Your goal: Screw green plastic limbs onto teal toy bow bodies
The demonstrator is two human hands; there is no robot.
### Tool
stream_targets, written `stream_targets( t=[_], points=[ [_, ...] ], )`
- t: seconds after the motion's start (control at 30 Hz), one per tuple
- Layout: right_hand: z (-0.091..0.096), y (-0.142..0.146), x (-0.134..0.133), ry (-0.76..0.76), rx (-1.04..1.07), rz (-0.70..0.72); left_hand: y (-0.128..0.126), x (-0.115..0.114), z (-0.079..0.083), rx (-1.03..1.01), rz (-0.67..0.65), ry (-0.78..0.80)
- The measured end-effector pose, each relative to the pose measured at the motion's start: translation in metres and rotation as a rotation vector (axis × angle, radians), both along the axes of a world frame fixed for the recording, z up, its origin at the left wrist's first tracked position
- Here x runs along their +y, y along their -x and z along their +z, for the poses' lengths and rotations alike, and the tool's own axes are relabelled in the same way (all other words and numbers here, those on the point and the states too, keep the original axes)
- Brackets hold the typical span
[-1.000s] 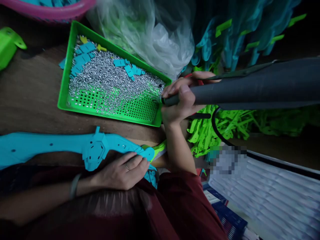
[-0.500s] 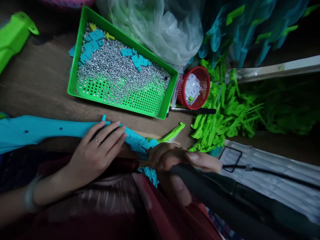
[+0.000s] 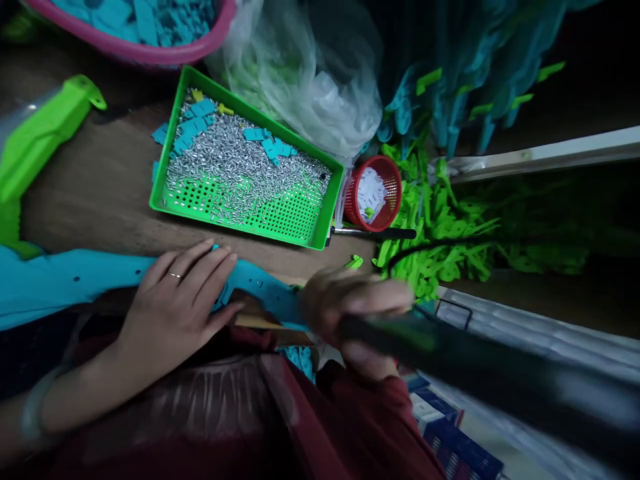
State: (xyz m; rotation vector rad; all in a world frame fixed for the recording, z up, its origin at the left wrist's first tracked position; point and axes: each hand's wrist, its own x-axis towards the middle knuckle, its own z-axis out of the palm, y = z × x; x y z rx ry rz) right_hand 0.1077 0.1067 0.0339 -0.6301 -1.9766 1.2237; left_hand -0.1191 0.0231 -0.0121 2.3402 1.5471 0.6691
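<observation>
A long blue plastic toy gun body lies across the near side of the table. My left hand rests flat over its middle, fingers stretched and thumb apart along the lower edge. At the body's right end, my right hand is wrapped around a thick black electric screwdriver, blurred by motion. Its tip is hidden behind my fingers. Beyond my hands sits a green tray with many small silver screws and some blue plastic pieces.
A pink basket of blue parts stands at the back left, near a bright green plastic part. Right of the tray are a red basket with white pieces, a black-handled tool and piled green parts. A clear bag stands behind.
The screwdriver and my right hand have shifted slightly up, and the tool has tilted flatter. My left thumb now shows, spread from the fingers. The view has moved, showing more of the pink basket.
</observation>
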Motion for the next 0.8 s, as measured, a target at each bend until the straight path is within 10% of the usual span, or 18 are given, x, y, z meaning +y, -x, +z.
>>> stream_targets(
  t=[0.2, 0.8],
  points=[
    [-0.023, 0.013, 0.065, -0.087, 0.304, -0.693, -0.036, 0.003, 0.0, 0.005, -0.018, -0.034],
    [-0.039, 0.004, 0.051, 0.034, 0.249, -0.554, -0.036, 0.006, 0.003, 0.007, -0.045, -0.046]
  ],
)
